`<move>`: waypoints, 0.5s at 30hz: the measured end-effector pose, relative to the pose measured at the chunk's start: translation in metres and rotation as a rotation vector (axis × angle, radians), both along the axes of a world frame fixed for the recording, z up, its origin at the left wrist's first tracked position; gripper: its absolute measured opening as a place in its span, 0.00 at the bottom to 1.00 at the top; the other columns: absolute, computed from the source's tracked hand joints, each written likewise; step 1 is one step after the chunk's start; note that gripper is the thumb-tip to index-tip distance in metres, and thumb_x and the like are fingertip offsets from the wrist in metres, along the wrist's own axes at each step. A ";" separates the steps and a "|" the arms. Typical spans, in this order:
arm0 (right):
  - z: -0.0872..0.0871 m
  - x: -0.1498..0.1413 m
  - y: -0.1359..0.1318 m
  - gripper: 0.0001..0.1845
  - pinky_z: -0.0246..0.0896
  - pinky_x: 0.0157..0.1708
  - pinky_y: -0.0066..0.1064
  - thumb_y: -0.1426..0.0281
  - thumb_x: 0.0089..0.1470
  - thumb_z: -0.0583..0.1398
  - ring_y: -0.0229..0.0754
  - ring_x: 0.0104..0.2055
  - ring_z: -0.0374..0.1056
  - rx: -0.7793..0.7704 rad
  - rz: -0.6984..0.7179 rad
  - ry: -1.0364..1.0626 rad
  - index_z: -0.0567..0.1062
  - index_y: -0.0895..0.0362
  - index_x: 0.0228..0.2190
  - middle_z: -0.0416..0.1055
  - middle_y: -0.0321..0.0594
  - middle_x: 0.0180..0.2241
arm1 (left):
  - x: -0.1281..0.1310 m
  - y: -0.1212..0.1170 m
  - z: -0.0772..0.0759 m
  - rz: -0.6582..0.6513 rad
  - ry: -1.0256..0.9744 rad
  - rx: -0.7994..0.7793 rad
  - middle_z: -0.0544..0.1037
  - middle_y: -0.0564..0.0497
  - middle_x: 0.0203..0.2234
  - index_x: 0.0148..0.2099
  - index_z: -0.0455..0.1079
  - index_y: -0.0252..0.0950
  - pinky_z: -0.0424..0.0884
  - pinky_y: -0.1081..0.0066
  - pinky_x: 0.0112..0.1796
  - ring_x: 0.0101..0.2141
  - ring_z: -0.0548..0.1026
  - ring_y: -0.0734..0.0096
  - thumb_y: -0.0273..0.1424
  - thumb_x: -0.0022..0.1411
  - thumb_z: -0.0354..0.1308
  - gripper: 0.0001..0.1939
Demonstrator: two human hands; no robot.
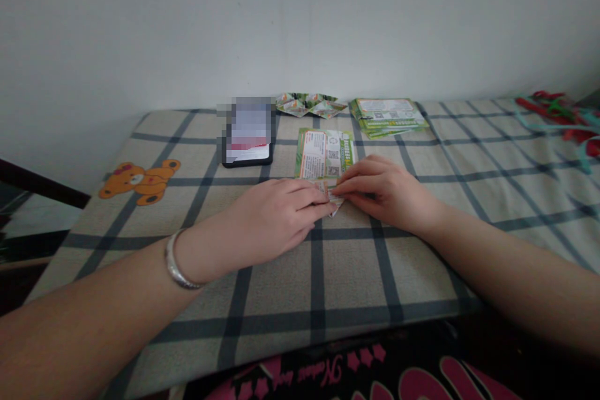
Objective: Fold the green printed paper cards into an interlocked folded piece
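Checked cloth (276, 300), pale with dark bands, covers the table in front of you, and a plain grey-white wall (290, 25) stands directly behind it. Your 2 bare hands meet near the middle of the table. Your left hand (276, 219) is palm down with its fingers close together, holding the folded paper (334, 211) from the left; its thumb cannot be made out clearly. Your right hand (389, 190) is narrowed, thumb and fingertips gathered on the right side of that same paper. The folded paper comes to a point on your side, and your fingers cover much of it. 1 silver bracelet (175, 262) is noted on your left wrist.

Just beyond your fingertips lies 1 printed card (321, 153), green-edged and flat; whether it joins the folded paper cannot be told. Farther back, left to right, you have 1 dark-edged phone (248, 153), partly blurred out, then a group of folded pieces (307, 105) with triangular faces, then a stack of cards (391, 115), slightly fanned. At your far left is an orange bear figure (140, 181). At your far right is a red, green and light-blue tangle (562, 115), its material unclear.
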State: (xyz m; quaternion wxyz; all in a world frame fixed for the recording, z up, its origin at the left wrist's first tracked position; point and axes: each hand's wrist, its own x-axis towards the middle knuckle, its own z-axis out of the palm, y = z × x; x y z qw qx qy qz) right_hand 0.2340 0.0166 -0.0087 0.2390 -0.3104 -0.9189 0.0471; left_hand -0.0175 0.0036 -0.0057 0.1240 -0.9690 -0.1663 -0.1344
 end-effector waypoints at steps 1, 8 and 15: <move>0.000 0.001 0.000 0.11 0.64 0.43 0.35 0.70 0.61 0.58 0.42 0.42 0.69 0.007 0.030 -0.005 0.81 0.56 0.41 0.77 0.43 0.41 | 0.000 0.000 0.000 -0.004 -0.008 -0.003 0.76 0.46 0.51 0.57 0.69 0.32 0.72 0.59 0.53 0.51 0.72 0.61 0.26 0.66 0.52 0.18; 0.003 0.004 -0.006 0.11 0.66 0.43 0.35 0.66 0.61 0.60 0.44 0.43 0.71 0.085 0.016 -0.086 0.81 0.56 0.38 0.78 0.42 0.42 | -0.001 0.001 -0.001 -0.005 -0.025 -0.027 0.76 0.45 0.51 0.57 0.69 0.32 0.71 0.58 0.54 0.52 0.72 0.60 0.27 0.67 0.51 0.18; 0.002 0.002 -0.010 0.11 0.67 0.40 0.34 0.68 0.61 0.59 0.43 0.41 0.72 0.133 -0.038 -0.132 0.81 0.57 0.37 0.78 0.43 0.41 | -0.003 0.001 0.000 -0.023 -0.016 -0.036 0.76 0.45 0.48 0.56 0.70 0.37 0.73 0.58 0.51 0.51 0.73 0.59 0.26 0.64 0.55 0.18</move>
